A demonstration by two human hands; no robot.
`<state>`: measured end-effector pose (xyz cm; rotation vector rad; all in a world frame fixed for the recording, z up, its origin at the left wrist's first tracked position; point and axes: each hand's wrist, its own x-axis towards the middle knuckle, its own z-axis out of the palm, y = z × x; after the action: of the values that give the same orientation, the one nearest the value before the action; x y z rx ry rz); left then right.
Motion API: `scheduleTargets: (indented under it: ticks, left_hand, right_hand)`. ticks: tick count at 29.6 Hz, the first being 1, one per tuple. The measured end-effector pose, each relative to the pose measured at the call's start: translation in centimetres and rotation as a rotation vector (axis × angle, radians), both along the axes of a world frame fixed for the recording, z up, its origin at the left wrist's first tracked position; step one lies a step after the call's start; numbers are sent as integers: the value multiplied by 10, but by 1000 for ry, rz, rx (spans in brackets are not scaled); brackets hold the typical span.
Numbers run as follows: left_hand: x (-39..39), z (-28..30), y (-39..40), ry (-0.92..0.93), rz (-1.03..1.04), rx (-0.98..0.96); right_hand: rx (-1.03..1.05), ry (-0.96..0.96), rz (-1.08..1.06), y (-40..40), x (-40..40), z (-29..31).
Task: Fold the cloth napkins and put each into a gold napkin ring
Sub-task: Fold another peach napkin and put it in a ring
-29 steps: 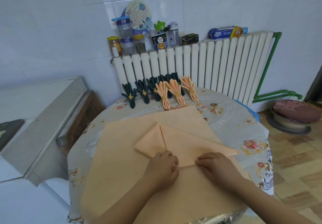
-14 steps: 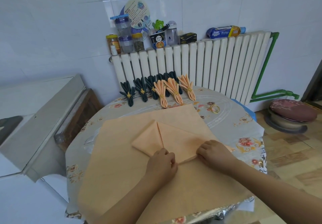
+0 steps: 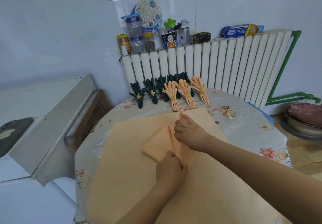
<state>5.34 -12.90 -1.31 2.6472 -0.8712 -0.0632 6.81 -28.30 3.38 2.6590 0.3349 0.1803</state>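
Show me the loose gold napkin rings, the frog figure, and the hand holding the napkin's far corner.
gold napkin rings [image 3: 230, 114], head view, on the rings' front rim.
green frog figure [image 3: 170, 22], head view, on its face.
right hand [image 3: 187, 130], head view, on the back of the hand.

Along the far edge of the round floral-covered surface [image 3: 244, 129], a row of dark green and peach ringed napkins [image 3: 171, 91] blocks reach toward the white ribbed radiator [image 3: 217, 70]. Loose gold rings [image 3: 230, 113] lie at far right; bare cloth around them gives a hand passage
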Motion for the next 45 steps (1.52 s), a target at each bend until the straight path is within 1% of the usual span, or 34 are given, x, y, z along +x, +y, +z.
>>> scheduleTargets:
  ticks: [4,8,10,13,15,20,22,29,30,31,34,35,36,38,41,45]
  left_hand:
    - [13,-1,0,-6,26,3]
    - [15,2,0,-17,-47,36]
    - [22,2,0,0,-78,33]
    - [27,1,1,28,-104,35]
    - [31,1,1,30,-111,31]
    - [35,0,0,29,-129,45]
    - [35,-1,-1,18,-132,39]
    - [38,-3,2,3,-160,65]
    - [39,-3,4,24,-172,56]
    - [41,-2,7,58,-179,55]
    - [55,2,10,141,-192,85]
    - [59,3,11,164,-198,97]
    - [63,5,12,184,-209,112]
    - [69,8,13,236,-250,154]
    - [78,10,16,279,-312,188]
    - [73,18,17,305,-395,238]
  right_hand:
    - [56,54,77,1,31,-13]
    - [177,67,77,-6,38,-25]
    - [268,42,22,-6,42,-34]
    - [471,-91,-179,-12,40,-48]
    - [512,-112,-261,-15,39,-58]
    - [693,103,-344,-17,44,-75]
    - [690,133,-341,-19,48,-77]
    - [495,223,-325,-16,51,-74]
    - [495,193,-342,-13,46,-70]
    - [524,116,-363,-7,37,-65]
    - [729,-184,-403,18,3,-55]
    - [798,-216,-399,30,-12,-55]
    - [855,-200,-392,42,-26,-57]
    - [909,-185,-347,61,-47,-67]
    - [788,-242,-250,74,-58,-80]
    - [593,-314,-176,72,-50,-76]
